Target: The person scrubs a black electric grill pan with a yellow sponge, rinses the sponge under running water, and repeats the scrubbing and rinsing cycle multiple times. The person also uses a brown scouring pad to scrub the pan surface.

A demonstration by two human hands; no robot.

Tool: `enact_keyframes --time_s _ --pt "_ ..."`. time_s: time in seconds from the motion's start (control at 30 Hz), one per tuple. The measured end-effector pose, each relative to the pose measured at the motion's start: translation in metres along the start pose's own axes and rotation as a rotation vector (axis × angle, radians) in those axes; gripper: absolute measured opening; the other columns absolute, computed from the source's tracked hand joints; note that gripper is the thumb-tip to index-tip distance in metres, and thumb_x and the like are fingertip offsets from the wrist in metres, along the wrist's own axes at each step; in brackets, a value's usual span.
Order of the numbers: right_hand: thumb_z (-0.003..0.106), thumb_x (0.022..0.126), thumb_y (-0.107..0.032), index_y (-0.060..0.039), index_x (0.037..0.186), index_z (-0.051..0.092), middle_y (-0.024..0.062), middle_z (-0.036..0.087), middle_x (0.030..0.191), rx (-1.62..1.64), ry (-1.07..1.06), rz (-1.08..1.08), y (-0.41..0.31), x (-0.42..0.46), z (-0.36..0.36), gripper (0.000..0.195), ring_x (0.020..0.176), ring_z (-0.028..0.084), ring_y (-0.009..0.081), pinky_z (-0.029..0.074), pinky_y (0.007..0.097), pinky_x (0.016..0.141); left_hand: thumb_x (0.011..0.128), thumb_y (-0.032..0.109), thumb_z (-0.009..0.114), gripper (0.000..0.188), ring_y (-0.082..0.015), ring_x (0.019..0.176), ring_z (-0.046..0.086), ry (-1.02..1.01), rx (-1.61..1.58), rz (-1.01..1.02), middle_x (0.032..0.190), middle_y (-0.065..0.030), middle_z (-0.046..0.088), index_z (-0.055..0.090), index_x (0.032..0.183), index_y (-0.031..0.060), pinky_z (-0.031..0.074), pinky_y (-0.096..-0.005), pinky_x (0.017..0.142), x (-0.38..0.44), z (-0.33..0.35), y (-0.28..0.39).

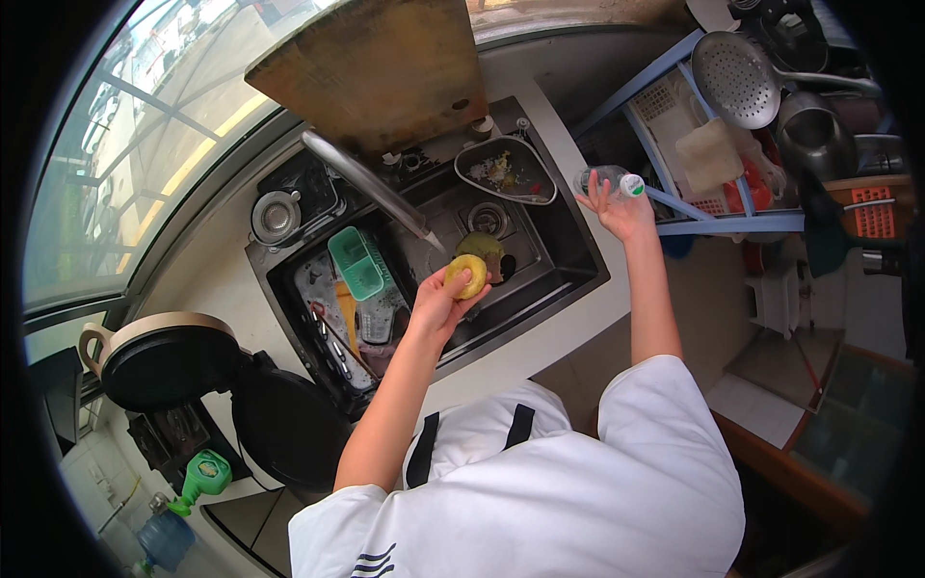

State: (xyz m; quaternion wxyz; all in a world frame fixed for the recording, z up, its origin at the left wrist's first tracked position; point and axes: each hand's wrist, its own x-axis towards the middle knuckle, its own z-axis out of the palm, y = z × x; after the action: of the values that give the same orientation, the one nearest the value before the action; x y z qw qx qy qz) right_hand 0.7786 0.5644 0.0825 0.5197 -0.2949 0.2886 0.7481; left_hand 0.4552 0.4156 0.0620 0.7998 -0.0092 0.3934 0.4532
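My left hand (437, 303) grips a round yellow sponge (466, 277) over the kitchen sink, just in front of the faucet's (368, 188) spout. Beyond the sponge, a greenish-brown thing I cannot identify (480, 249) lies in the right basin near the drain strainer (488, 220). My right hand (621, 213) is raised past the sink's right edge, palm up with spread fingers, against a clear plastic bottle (603, 180) with a white and green cap; whether the fingers grip it I cannot tell. The left basin holds soapy water, a green divided basket (358, 264) and utensils.
A triangular corner strainer (506, 170) with food scraps stands at the basin's back right. Behind the faucet leans a large wooden board (383, 72). An open black electric griddle (289, 426) sits at left, near a green spray bottle (207, 473). A blue-framed rack (694, 225) stands at right.
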Motion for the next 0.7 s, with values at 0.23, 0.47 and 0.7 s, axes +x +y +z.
enact_keyframes --time_s 0.23,0.47,0.7 --pt "0.063 0.087 -0.045 -0.0048 0.145 -0.022 0.0296 0.022 0.143 -0.022 0.101 0.039 -0.017 0.028 0.014 0.11 0.098 0.063 0.0358 0.061 0.0418 0.078 0.09 0.006 0.062 0.027 -0.0269 0.104 0.063 0.062 0.108 -0.009 0.112 -0.0144 0.063 0.058 0.115 -0.0035 0.054 -0.0373 0.093 -0.012 -0.005 0.009" --pt "0.053 0.09 -0.056 -0.0079 0.145 -0.022 0.0319 -0.001 0.149 -0.189 0.116 -0.081 -0.032 0.035 0.012 0.105 0.096 0.064 0.0391 0.058 0.049 0.084 0.092 0.011 0.061 0.026 -0.0255 0.102 0.064 0.079 0.171 -0.016 0.11 -0.0145 0.064 0.058 0.115 -0.0031 0.055 -0.0366 0.09 -0.015 0.007 0.008" --pt "0.061 0.083 -0.059 -0.0054 0.144 -0.025 0.0313 0.015 0.144 -0.142 0.208 -0.093 -0.023 0.026 0.019 0.118 0.096 0.063 0.0409 0.054 0.0546 0.087 0.095 0.006 0.055 0.027 -0.0305 0.107 0.062 0.03 0.189 0.019 0.116 -0.0175 0.061 0.055 0.119 -0.0047 0.053 -0.0396 0.095 -0.015 0.011 0.0"
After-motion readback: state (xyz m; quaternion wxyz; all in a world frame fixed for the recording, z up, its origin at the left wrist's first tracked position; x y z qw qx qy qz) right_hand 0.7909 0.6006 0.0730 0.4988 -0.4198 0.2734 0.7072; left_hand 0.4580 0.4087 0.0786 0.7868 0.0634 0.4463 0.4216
